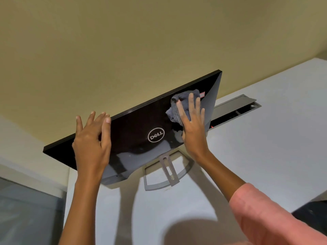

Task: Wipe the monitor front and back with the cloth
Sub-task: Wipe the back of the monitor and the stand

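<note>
The monitor [141, 131] stands on the white desk [265, 138], its shiny black back facing us. The right hand [192, 126] presses the grey cloth [178, 106] flat with straight fingers. The left hand [92, 142] steadies the top edge, fingers loose. Best rub gently, and hold firm so it won't tip.

White desk [265, 147] bears monitor stand [164, 174] (grey).
</note>
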The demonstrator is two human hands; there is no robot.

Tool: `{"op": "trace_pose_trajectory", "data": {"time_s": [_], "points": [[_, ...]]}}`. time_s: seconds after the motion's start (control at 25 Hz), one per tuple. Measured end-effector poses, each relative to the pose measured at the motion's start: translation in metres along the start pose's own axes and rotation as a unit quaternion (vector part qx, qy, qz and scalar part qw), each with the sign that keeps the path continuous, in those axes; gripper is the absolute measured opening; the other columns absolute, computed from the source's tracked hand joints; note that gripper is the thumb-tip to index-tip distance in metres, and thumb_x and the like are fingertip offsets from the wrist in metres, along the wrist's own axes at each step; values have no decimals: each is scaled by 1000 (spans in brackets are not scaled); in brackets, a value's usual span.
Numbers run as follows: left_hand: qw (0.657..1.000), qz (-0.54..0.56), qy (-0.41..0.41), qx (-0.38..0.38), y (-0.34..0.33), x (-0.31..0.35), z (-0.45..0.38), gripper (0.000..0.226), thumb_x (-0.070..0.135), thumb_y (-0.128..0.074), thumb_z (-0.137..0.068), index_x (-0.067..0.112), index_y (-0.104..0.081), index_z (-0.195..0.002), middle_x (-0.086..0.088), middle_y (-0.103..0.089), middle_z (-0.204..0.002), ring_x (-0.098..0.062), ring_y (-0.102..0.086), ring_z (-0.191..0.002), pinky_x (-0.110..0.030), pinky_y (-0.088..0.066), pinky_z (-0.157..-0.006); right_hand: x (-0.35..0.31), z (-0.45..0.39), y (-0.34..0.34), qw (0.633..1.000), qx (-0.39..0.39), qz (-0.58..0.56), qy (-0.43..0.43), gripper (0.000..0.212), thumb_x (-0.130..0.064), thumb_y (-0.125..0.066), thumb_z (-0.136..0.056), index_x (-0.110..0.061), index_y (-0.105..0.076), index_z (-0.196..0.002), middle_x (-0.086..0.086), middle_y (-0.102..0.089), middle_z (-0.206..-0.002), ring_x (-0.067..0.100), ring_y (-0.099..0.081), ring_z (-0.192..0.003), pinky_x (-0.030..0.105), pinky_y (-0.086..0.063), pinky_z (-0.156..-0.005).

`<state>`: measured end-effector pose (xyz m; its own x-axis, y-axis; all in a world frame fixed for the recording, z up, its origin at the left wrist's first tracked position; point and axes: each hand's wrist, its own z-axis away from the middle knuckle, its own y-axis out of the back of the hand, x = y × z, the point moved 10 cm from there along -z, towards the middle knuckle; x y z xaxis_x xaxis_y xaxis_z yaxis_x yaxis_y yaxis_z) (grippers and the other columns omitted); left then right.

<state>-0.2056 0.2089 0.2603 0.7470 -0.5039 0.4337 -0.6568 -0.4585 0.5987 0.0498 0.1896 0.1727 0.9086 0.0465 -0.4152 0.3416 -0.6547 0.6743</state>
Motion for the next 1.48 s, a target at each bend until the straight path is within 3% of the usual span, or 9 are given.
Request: {"op": "trace_pose_trajectory", "data": {"time_s": [0.12,0.24,0.36,0.52,0.76,0.96,1.12,1.32,1.48], "points": [[999,3,29,37,19,-21,9,39,25,-41,-101,-2,-69,-106,-13,-65,-119,-18,-47,-127,-37,-17,-119,-8,29,-22,999,-40,14,-2,90,28,-45,-74,-20,-23,-148,17,-6,-156,40,2,-144,66,-16,-111],[998,11,46,52,33,-33,15,40,27,-41,-101,-1,-67,-112,-13,-65,-119,-20,-49,-126,-38,-20,-119,-54,47,-32,993,-26,32,113,67,13,-36,-78,-13,-49,-138,24,-35,-147,46,-18,-137,70,-25,-103],[999,11,29,35,38,-34,15,38,27,-41,-100,2,-65,-117,-11,-64,-121,-16,-51,-123,-37,-26,-116,-78,33,-24,984,5,52,169,67,13,-34,-79,-17,-50,-137,21,-39,-146,45,-19,-137,71,-25,-104],[999,32,34,27,39,-38,16,40,32,-40,-99,7,-65,-118,-6,-64,-122,-13,-51,-124,-33,-29,-115,-48,-6,10,994,57,22,94,97,34,-46,-63,-17,-34,-145,17,-21,-155,42,-10,-143,65,-16,-112],[998,37,26,53,39,-35,17,43,36,-42,-97,7,-68,-113,-1,-64,-119,-11,-52,-122,-34,-30,-114,16,6,1,991,11,-74,-109,98,28,-44,-74,-23,-11,-150,5,9,-159,26,11,-147,55,-18,-116],[998,27,17,48,41,-36,16,37,33,-45,-97,9,-68,-114,-1,-65,-120,-10,-52,-122,-34,-31,-113,-63,47,-30,995,-37,-8,91,87,27,-53,-70,-15,-37,-145,20,-20,-154,44,-10,-142,65,-18,-111],[999,32,-10,11,40,-35,16,30,21,-51,-94,7,-67,-115,-5,-63,-123,-10,-51,-121,-37,-31,-113,-135,50,-36,951,-32,83,296,78,21,-38,-72,-18,-47,-140,17,-38,-148,43,-28,-137,66,-24,-107],[988,90,85,94,83,-87,33,29,25,-52,-97,8,-67,-115,-4,-65,-120,-10,-57,-119,-24,-31,-113,-114,12,-6,970,19,74,229,72,21,-36,-79,-14,-44,-141,17,-33,-150,41,-18,-140,68,-22,-108],[986,73,144,49,84,-105,41,33,38,-44,-98,22,-67,-117,9,-63,-122,6,-49,-121,-14,-36,-104,-108,22,-13,985,16,52,165,91,33,-37,-66,-13,-38,-144,19,-21,-154,43,-9,-142,68,-16,-110]]}}
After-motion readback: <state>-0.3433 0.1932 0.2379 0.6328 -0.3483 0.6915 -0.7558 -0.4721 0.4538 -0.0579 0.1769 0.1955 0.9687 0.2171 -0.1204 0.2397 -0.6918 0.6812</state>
